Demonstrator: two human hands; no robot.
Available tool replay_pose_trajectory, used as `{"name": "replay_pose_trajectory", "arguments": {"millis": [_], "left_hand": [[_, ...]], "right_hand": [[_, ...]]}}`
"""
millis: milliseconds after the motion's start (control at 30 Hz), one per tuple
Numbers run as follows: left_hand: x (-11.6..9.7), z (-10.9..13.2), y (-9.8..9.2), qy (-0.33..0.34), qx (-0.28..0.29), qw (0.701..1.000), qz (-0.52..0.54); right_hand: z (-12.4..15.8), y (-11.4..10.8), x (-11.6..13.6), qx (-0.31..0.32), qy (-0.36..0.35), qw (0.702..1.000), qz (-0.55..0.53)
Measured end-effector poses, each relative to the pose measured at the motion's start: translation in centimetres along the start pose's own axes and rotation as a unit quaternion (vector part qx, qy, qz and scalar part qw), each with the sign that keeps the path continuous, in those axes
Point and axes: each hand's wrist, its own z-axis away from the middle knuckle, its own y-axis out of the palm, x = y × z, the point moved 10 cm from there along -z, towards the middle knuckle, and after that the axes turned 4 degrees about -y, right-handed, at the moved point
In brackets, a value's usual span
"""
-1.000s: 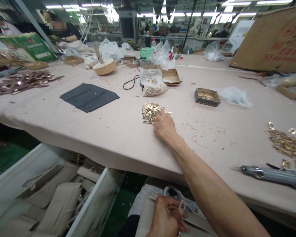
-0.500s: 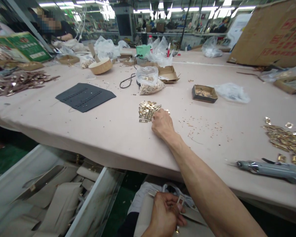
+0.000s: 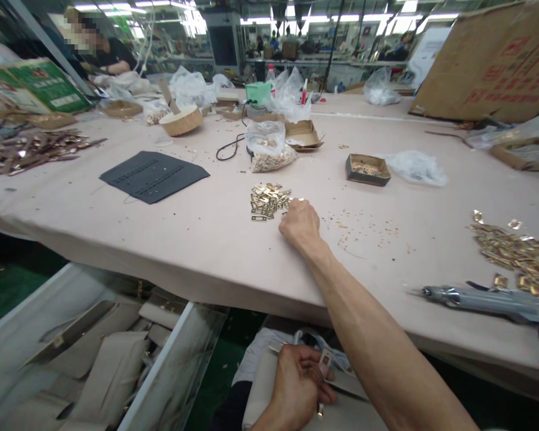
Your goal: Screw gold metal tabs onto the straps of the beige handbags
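My right hand rests on the table with its fingers curled, at the right edge of a pile of small gold metal plates. The plates are flat and oblong with slots cut in them. What those fingers hold, if anything, is hidden behind the knuckles. Lower down, over my lap, my left hand is closed on a beige strap tab with a small rectangular opening near its end. Under it lies a beige bag, partly covered by the hand and my right forearm.
A grey electric screwdriver lies at the right, near gold fittings. Dark sheet, bag of small parts and small box stand farther back. Left below, a white bin holds beige bags. A person sits far left.
My right hand has shifted slightly right, away from the pile, uncovering more of its right side. My left hand keeps its hold on the strap tab. The view has moved slightly.
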Motion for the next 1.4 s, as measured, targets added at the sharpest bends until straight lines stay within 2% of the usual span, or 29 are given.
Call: {"name": "replay_pose_trajectory", "arguments": {"millis": [67,267,433,600,800,933,1000,1067,1133,1167,1267,1333,1400], "left_hand": [[0.0,0.1,-0.1,-0.001,0.0,1.0,-0.001],[-0.1,0.3,0.0,-0.005,0.005,1.0,-0.002],[-0.3,0.3,0.0,0.001,0.002,1.0,-0.005],[0.0,0.3,-0.1,0.0,-0.002,1.0,-0.01],[-0.3,0.5,-0.1,0.012,-0.007,1.0,0.002],[-0.5,0.6,0.2,0.018,0.005,1.0,0.002],[-0.5,0.5,0.2,0.021,0.006,1.0,0.001],[-0.2,0.4,-0.1,0.02,-0.004,1.0,0.004],[0.1,0.3,-0.6,0.014,-0.019,1.0,0.015],[0.2,0.2,-0.7,0.011,-0.022,1.0,0.019],[-0.1,0.2,-0.4,0.018,0.0,1.0,0.019],[-0.5,0.2,-0.2,0.024,0.016,0.999,0.02],[-0.7,0.2,-0.1,0.024,0.021,0.999,0.025]], "right_hand": [[0.1,-0.3,-0.3,-0.012,0.018,1.0,0.002],[0.0,0.0,-0.9,0.014,0.026,0.999,-0.033],[0.5,0.1,0.4,0.019,-0.039,0.998,-0.051],[1.0,-0.1,1.5,0.007,-0.087,0.996,-0.02],[1.0,0.3,0.8,0.009,-0.078,0.992,-0.097],[0.7,0.7,1.3,0.016,-0.105,0.986,-0.131],[0.6,-0.1,1.8,0.005,-0.12,0.982,-0.145],[1.2,-2.4,2.2,-0.026,-0.132,0.976,-0.174],[3.3,-6.2,2.4,-0.075,-0.149,0.955,-0.244],[5.0,-8.4,2.3,-0.106,-0.16,0.936,-0.295],[12.2,-13.5,1.1,-0.164,-0.158,0.897,-0.379],[17.6,-14.4,-0.4,-0.183,-0.135,0.887,-0.401],[22.2,-11.9,-2.2,-0.131,-0.09,0.885,-0.437]]}}
